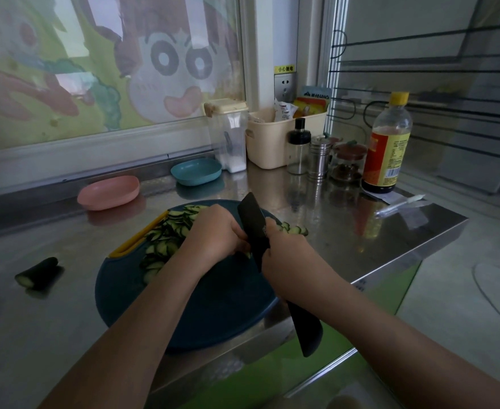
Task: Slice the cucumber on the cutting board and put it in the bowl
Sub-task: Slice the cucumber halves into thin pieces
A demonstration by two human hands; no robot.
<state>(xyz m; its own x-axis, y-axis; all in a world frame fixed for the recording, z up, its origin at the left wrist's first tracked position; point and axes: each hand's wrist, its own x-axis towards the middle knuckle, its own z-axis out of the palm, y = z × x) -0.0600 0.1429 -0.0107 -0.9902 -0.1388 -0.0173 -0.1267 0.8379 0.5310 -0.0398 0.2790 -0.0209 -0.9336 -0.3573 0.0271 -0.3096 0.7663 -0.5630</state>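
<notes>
On the round, dark-blue cutting board (213, 305) with its yellow handle edge, thin dark-skinned cucumber slices (166, 237) lie fanned in an overlapping heap, a few more just right of the matte black knife (251, 216). The right hand (284, 255) grips the knife; the left hand (213, 234) curls beside the blade, and what it holds is hidden. A stubby cucumber end (37, 277) lies on the shiny steel table (346, 225), while a smooth oval pink bowl (108, 191) and blue bowl (196, 171) sit beyond the board.

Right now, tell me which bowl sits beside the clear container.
The blue bowl; the pink bowl lies farther left, apart from the container.
</notes>
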